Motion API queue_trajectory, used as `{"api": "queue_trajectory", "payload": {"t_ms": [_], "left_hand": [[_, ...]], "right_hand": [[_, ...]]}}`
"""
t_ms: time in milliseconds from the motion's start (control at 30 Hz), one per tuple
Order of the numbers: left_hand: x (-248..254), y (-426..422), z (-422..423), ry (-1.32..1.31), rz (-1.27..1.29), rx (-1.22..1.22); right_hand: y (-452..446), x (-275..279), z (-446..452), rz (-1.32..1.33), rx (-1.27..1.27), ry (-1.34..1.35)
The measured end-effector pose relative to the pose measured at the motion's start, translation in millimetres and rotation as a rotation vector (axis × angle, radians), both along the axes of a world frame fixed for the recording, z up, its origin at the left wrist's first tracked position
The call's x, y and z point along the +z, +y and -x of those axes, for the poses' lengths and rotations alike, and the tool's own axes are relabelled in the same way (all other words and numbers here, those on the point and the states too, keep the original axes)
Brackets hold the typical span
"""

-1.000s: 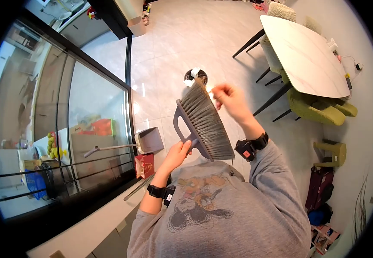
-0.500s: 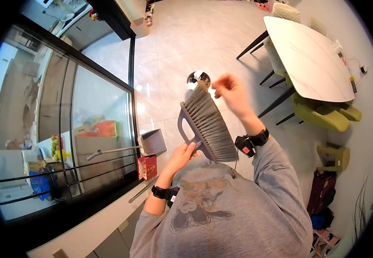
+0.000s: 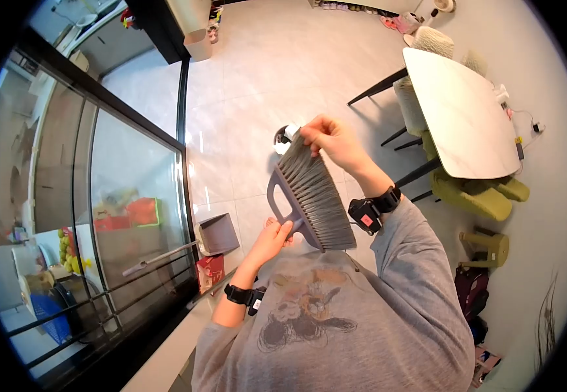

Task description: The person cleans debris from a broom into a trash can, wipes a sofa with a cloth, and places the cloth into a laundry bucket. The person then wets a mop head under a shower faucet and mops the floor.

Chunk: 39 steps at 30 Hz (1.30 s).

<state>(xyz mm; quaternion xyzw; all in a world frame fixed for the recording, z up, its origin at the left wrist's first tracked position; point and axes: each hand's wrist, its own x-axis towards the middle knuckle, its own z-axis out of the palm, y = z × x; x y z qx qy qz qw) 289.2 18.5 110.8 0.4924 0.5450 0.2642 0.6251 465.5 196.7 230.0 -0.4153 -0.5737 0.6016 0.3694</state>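
A grey broom head (image 3: 313,199) is held up in front of my chest, its bristles facing right. My left hand (image 3: 271,243) is closed around the neck of the broom, below its loop-shaped frame. At the upper corner of the bristles, my right hand (image 3: 329,140) pinches the bristle tips between thumb and fingers; whether it also holds some dirt there I cannot make out. Just beyond that corner a small round bin (image 3: 282,138) with something white at its rim stands on the floor, partly hidden by the broom.
To the left, a grey dustpan (image 3: 218,234) with a long handle leans by the glass sliding door (image 3: 136,163), beside a red box (image 3: 210,271). On the right are a white table (image 3: 466,117), green chairs (image 3: 472,196) and a small stool (image 3: 489,248).
My right hand has moved left onto the bristle tips and closed there. The view has shifted slightly; my left hand keeps its hold on the broom.
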Motion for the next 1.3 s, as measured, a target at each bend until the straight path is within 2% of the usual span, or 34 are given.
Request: {"api": "queue_trajectory", "payload": {"t_ms": [67, 133, 267, 433, 533, 633, 667, 767, 867, 933, 1067, 1133, 1167, 1300], "left_hand": [[-0.3, 16.5, 7.5, 0.027, 0.002, -0.057], [-8.7, 27.2, 11.6, 0.013, -0.048, -0.017], [-12.1, 33.8, 26.3, 0.037, 0.003, 0.016], [-15.9, 49.2, 24.6, -0.019, 0.087, 0.084], [-18.4, 63.0, 16.3, -0.017, 0.109, 0.14], [-13.8, 83.8, 2.5, 0.041, 0.144, 0.179], [-12.0, 87.9, -5.7, 0.062, 0.186, 0.202], [-16.3, 102.3, -15.0, 0.058, 0.177, 0.255], [-14.8, 114.9, -29.2, 0.1, 0.192, 0.405], [-31.1, 120.9, -30.8, 0.103, 0.21, 0.436], [-43.9, 126.0, -41.4, 0.126, 0.269, 0.678], [-58.3, 118.2, -37.5, 0.202, 0.225, 0.766], [-82.1, 106.4, -32.8, 0.272, 0.245, 0.803], [-93.1, 91.7, -27.8, 0.405, 0.374, 0.921]], "right_hand": [[17.5, -2.2, -2.5, 0.012, -0.028, 0.071], [37.6, 1.7, -13.9, 0.012, -0.161, 0.171], [57.5, 9.9, -31.4, -0.04, -0.26, 0.117], [80.3, -0.5, -32.8, -0.018, -0.095, -0.004], [95.5, -14.5, -17.0, 0.029, 0.11, -0.014], [110.3, -31.6, -7.9, 0.026, 0.348, -0.186], [113.9, -37.3, -7.5, 0.1, 0.36, -0.168], [145.6, -46.2, -23.9, 0.066, 0.438, -0.219], [195.1, -58.2, -60.8, 0.05, 0.177, -0.152], [225.2, -67.4, -87.6, 0.109, 0.158, -0.194], [252.0, -93.1, -118.4, 0.186, 0.206, -0.225], [262.1, -113.3, -127.8, 0.194, 0.163, -0.32], [268.9, -129.7, -134.8, 0.205, 0.131, -0.34], [273.9, -181.8, -141.2, 0.324, 0.102, -0.343]]}}
